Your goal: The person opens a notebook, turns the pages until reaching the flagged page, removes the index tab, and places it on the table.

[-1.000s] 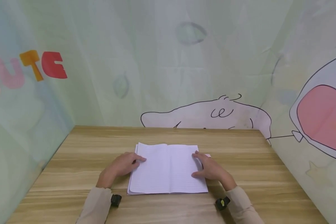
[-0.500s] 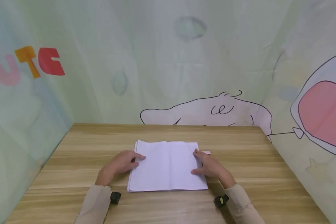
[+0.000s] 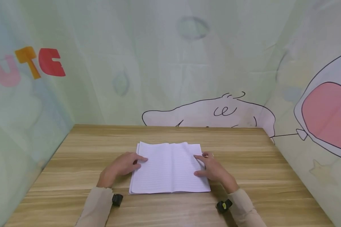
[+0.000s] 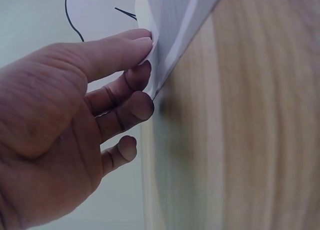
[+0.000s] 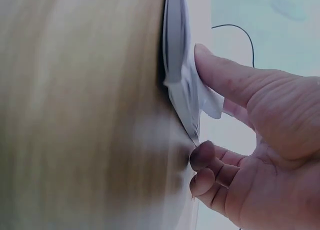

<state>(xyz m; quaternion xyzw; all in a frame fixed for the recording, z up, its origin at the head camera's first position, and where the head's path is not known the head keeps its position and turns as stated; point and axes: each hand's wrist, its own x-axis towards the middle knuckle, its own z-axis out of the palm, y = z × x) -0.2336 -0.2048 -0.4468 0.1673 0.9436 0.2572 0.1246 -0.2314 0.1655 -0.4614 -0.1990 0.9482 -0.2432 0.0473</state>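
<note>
An open notebook [image 3: 156, 171] with blank lined pages lies on the wooden table, its fold running down the middle. At its left edge rests my left hand [image 3: 125, 164], with the index finger reaching straight over the page. In the left wrist view, the thumb [image 4: 135, 49] touches the paper and other fingertips sit by the edge. My right hand [image 3: 214, 167] is at the right edge and pinches the right-hand page [image 5: 212, 104], which curls up beside the thumb [image 5: 220, 72]. Two other fingertips [image 5: 202, 155] are by the notebook's lower sheets.
The wooden table [image 3: 102, 138] meets a pale printed curtain [image 3: 102, 78] at the back and both sides. Small black devices [image 3: 117, 200] sit at both wrists, below beige sleeves [image 3: 95, 206].
My right index finger has drawn slightly inward, and the upper corner of the right-hand page has lifted and curled toward the fold. My left hand stays in place; the head view has tilted slightly down.
</note>
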